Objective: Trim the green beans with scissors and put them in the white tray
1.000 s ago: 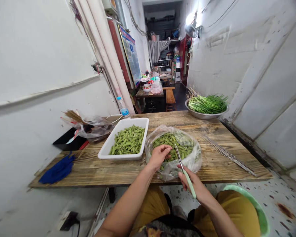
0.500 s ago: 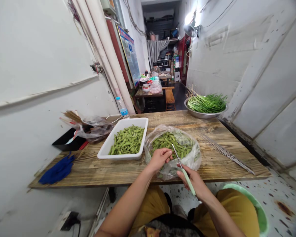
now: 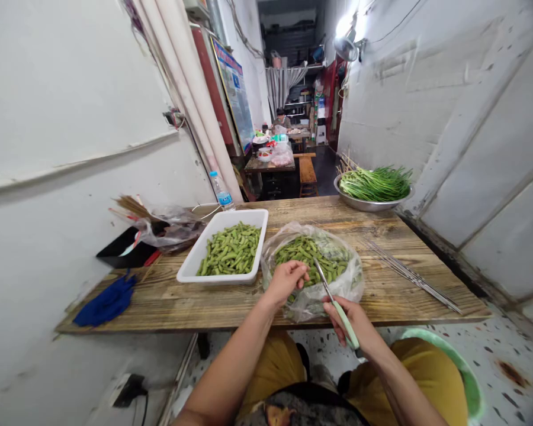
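My left hand [image 3: 285, 279] reaches into a clear plastic bag [image 3: 350, 285] of green pods [image 3: 308, 253] on the wooden table [image 3: 195, 300], its fingers curled round pods at the bag's near side. My right hand [image 3: 353, 322] grips scissors [image 3: 337, 305] with pale green handles, the blades pointing up and away toward the bag. To the left of the bag sits a white tray [image 3: 195, 263] filled with more green pods [image 3: 231, 249].
A metal bowl of long green stalks [image 3: 375, 184] stands at the table's far right. Thin metal skewers [image 3: 411, 277] lie on the right side. A blue cloth [image 3: 106, 302], a black tray with a bag and sticks [image 3: 153, 228] and a water bottle [image 3: 221, 193] are at left. A green bin [image 3: 468, 387] sits by my right knee.
My left hand shifted slightly inside the bag among the pods. My right hand with the scissors stayed near the table's front edge, moving a little lower and to the right.
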Motion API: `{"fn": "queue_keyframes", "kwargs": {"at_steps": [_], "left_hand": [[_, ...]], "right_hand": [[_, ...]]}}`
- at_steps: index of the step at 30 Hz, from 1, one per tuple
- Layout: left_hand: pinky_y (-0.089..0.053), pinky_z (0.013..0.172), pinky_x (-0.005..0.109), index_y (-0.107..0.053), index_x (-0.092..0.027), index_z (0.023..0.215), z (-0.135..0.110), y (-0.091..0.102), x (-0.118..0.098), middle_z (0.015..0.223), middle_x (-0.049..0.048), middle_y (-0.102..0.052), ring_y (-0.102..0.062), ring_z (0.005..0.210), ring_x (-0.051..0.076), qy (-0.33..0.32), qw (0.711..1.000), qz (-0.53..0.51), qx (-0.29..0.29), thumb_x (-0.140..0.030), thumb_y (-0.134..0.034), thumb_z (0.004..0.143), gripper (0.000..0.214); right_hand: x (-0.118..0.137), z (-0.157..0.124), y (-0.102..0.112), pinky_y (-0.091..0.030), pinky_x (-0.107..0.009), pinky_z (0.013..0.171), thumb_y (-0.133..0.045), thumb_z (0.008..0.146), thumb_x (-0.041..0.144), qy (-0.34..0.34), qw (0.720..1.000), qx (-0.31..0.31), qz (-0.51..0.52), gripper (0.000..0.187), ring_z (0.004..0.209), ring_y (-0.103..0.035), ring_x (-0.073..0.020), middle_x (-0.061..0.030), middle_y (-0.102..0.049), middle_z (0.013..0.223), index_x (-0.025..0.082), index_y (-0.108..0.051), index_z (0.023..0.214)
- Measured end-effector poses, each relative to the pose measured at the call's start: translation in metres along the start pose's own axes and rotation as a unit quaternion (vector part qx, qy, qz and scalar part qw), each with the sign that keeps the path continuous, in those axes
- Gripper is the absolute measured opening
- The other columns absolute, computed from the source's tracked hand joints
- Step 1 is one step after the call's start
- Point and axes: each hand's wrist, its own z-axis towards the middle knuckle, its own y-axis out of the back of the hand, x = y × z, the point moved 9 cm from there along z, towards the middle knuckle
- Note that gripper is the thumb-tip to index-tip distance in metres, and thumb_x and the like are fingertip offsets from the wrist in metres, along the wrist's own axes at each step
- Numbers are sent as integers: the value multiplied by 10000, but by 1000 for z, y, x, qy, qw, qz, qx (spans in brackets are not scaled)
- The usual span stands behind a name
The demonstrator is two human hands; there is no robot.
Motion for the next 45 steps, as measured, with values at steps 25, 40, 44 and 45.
{"fn": "queue_keyframes", "kwargs": {"at_steps": [25,40,44,45], "left_hand": [[-287,501,207,-644,-145,649,19,-18,-14,507,-42,-497,-425,496,92,-80,910,406,29,-262,-601,634,126],[-235,479,212,-611,-139,646,14,-14,-15,462,-66,-416,-340,448,66,-66,955,289,12,-279,-636,634,142],[-264,469,192,-522,-144,654,14,-11,4,549,-37,-516,-393,462,49,41,999,26,11,-389,-688,613,299],[-254,455,183,-501,-144,658,13,-14,8,577,-22,-547,-401,459,42,64,997,-25,19,-396,-705,596,330]], "right_hand": [[2,4,-1,-350,-185,348,-569,781,540,21,999,-18,-16,379,363,-382,-65,79,-418,463,197,-470,654],[1,4,7,-258,-177,245,-630,719,539,-7,999,-32,-22,357,243,-297,-60,121,-344,359,203,-516,763],[4,0,-6,-363,-188,344,-581,750,574,11,999,3,36,409,369,-425,-74,82,-465,518,195,-523,894],[2,-1,-9,-383,-195,375,-543,769,595,4,999,12,46,420,403,-453,-80,69,-488,555,193,-525,891]]}}
